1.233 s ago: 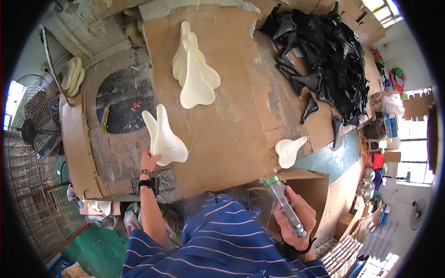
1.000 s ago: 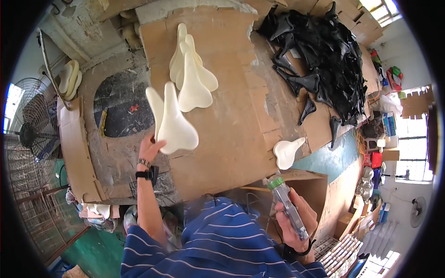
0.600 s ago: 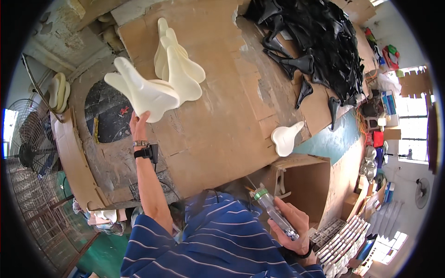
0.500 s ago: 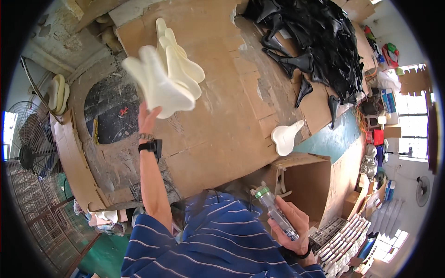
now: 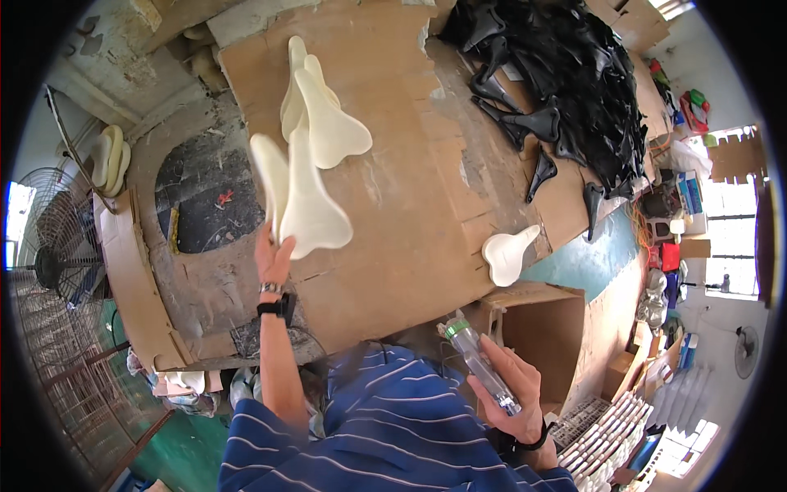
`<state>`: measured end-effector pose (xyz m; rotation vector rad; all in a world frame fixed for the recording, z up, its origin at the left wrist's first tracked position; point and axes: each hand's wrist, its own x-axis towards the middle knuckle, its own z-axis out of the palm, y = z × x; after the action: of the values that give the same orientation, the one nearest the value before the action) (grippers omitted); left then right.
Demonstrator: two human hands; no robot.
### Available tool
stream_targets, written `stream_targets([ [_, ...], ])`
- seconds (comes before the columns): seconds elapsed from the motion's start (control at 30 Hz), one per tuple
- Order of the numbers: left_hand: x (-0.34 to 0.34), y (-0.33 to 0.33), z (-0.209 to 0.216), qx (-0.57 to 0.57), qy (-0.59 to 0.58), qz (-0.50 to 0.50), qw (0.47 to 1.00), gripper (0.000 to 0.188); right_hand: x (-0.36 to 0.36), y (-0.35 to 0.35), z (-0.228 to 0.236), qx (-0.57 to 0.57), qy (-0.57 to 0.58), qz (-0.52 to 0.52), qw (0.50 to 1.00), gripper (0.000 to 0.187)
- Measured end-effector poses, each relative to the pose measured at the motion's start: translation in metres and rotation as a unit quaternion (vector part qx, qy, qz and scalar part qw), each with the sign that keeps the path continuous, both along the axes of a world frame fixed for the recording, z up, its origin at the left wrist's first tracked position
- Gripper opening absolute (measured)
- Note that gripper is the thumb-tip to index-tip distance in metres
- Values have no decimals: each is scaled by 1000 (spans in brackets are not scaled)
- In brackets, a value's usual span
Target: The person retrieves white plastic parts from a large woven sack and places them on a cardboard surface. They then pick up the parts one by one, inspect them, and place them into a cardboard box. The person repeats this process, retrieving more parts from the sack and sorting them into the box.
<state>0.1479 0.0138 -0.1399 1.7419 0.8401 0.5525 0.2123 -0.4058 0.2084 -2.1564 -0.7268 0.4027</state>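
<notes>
My left hand [image 5: 273, 256] is closed on the wide end of a pair of cream foam bicycle saddle pads [image 5: 314, 220], held one beside the other over the cardboard-covered table. Just beyond them lie more cream saddle pads [image 5: 338, 129], overlapping in a small group. Close to my body, my right hand [image 5: 512, 389] grips a clear cylindrical bottle [image 5: 482, 365] with a green collar and a narrow tip pointing up and left. What the bottle holds is unclear. A single cream saddle pad [image 5: 506, 256] rests at the table's near right edge.
Black saddle shells [image 5: 566, 90] are heaped at the far right of the table. An open cardboard box [image 5: 537, 340] stands below the table edge beside my right hand. A large fan [image 5: 57, 271] is at the left, near a few stacked cream pads [image 5: 111, 164].
My left hand has drawn the saddle pads nearer to me and slightly right, away from the others. My right hand still grips the bottle in about the same place.
</notes>
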Motion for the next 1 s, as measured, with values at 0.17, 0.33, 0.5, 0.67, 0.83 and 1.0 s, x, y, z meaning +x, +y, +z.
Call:
stream_targets([
  [0.17,-76,12,0,-81,61,68,993,66,6,12,5,53,-90,-5,995,54],
  [0.33,-76,7,13,-112,10,71,991,67,7,10,10,49,-130,-7,990,50],
  [0.5,-52,14,20,-142,-53,65,986,67,6,1,7,38,-86,4,996,53],
  [0.67,-25,25,40,-144,-73,62,985,67,-3,-6,-4,30,-56,-12,998,53],
  [0.83,34,35,54,-135,-44,-32,989,70,-10,-14,0,-28,0,-36,999,57],
  [1.0,155,54,25,109,-17,-226,968,67,-12,-4,-3,-9,-5,-60,998,56],
])
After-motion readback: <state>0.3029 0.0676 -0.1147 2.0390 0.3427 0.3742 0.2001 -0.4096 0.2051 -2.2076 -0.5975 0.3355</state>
